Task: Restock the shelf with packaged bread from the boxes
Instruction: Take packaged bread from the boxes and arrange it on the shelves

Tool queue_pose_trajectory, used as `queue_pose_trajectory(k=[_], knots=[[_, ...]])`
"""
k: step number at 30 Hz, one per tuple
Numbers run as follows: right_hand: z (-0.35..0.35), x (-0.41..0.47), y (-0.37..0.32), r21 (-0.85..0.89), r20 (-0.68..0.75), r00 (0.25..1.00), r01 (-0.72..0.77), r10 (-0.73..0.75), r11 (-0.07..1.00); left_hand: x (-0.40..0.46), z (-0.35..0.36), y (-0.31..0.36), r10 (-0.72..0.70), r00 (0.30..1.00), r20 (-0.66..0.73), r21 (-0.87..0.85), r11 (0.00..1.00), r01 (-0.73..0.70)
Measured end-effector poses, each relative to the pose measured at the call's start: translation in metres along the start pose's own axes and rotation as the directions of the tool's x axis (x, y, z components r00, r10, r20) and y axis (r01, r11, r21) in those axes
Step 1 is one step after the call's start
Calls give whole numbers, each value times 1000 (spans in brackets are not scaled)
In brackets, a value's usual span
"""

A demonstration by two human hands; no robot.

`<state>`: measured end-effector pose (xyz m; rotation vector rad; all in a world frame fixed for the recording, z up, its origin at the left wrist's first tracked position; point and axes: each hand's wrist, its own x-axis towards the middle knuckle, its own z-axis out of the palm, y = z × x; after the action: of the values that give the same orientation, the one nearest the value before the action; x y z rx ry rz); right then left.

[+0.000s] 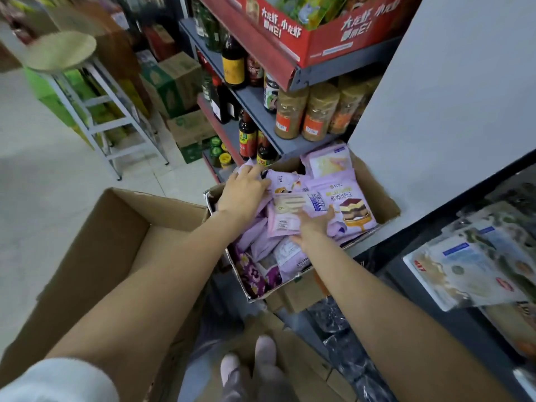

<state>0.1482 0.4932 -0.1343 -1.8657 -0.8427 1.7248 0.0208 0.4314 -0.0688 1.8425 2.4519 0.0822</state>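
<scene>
Head view: left hand (245,188), right hand (314,224) touch purple packs (348,195), one lettered 面包.

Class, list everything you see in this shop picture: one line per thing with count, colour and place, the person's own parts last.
bread packs: many, lilac, in the middle box
middle box: one, brown cardboard, below the grey shelves
open box: one, brown cardboard, lower left
bottles: several, dark, on the grey shelves
jars: at least three, brown with orange labels, shelf above the bread
red carton: one, red, top shelf
stool: one, pale seat, white legs, upper left
green cartons: several, green, stacked behind the stool
clear packs: several, see-through, right-hand shelf
left hand: one, on packs at the box's far side
right hand: one, touching packs mid-box
feet: two, pale shoes, bottom centre
</scene>
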Motion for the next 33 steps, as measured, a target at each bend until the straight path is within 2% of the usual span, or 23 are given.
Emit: queue_pose_trajectory(k=[3, 5, 8, 11, 13, 15, 17, 19, 22, 25, 30, 33], knots=[[-13, -5, -3, -137, 39, 982, 191, -187, 972, 2, -7, -6, 61, 998, -6, -30, 998, -61], [-31, -20, -10, -225, 116, 924, 381, -364, 897, -2, -15, -5, 56, 996, -73, -58, 996, -61], [-56, -49, -22, -390, 262, 773, 633, -578, 669, -11, -42, 9, 72, 990, -121, -18, 997, -75], [-78, -96, -36, -451, 335, 639, 754, -692, 478, -27, -71, 32, 146, 976, -159, 59, 989, -139], [-96, -132, -42, -447, 335, 562, 801, -756, 398, -46, -91, 52, 182, 964, -193, 78, 982, -170], [-118, -168, -40, -465, 315, 480, 830, -819, 308, -73, -112, 76, 213, 940, -267, 13, 976, -217], [-144, -203, -32, -462, 255, 423, 843, -869, 275, -105, -133, 100, 221, 898, -382, -57, 964, -261], [-174, -239, -22, -431, 187, 384, 859, -904, 276, -137, -153, 125, 250, 798, -548, -141, 913, -383], [-223, -291, -6, -405, 60, 281, 884, -958, 234, -183, -182, 167, 266, 674, -689, -234, 798, -555], [-277, -337, 3, -439, -53, 196, 876, -979, 199, -224, -206, 217, 270, 600, -753, -244, 732, -636], [-386, -403, 20, -507, -213, 66, 845, -975, 168, -285, -243, 325, 344, 526, -777, -257, 589, -766], [-458, -434, 35, -522, -300, -11, 839, -954, 154, -319, -258, 399, 405, 437, -804, -190, 520, -832]])
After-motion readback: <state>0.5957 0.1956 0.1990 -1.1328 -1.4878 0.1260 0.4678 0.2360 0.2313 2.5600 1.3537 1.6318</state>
